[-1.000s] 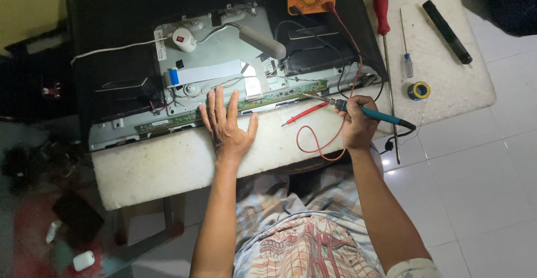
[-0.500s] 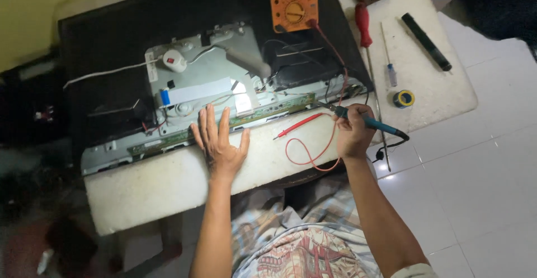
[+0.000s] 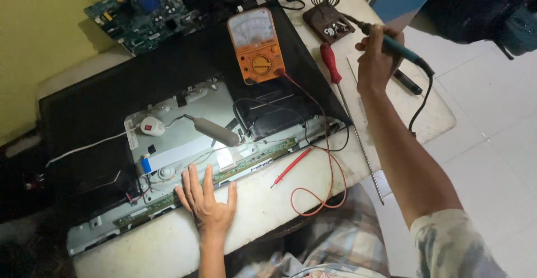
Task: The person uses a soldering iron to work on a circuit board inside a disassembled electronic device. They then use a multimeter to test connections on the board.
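My left hand (image 3: pixel 207 202) lies flat with fingers spread on the white table, its fingertips touching the long green circuit strip (image 3: pixel 224 172) at the lower edge of an opened flat screen panel (image 3: pixel 168 116). My right hand (image 3: pixel 376 60) is raised at the far right, shut on a soldering iron (image 3: pixel 394 44) with a teal handle and black cord. The iron's tip reaches the brown stand with a coil (image 3: pixel 329 20). An orange analog multimeter (image 3: pixel 256 46) rests on the panel's black back. Its red probe (image 3: pixel 291 167) lies on the table with a looped red lead.
A red-handled long screwdriver (image 3: pixel 335 79) lies beside the panel. A small lit lamp (image 3: pixel 215 131) shines on the metal chassis. A green circuit board (image 3: pixel 151 9) leans at the back by the yellow wall. A white tiled floor (image 3: pixel 492 132) is at the right.
My right hand has lifted the soldering iron from the circuit strip and carried it up to the stand at the far right. The view has tilted upward. My left hand stays flat.
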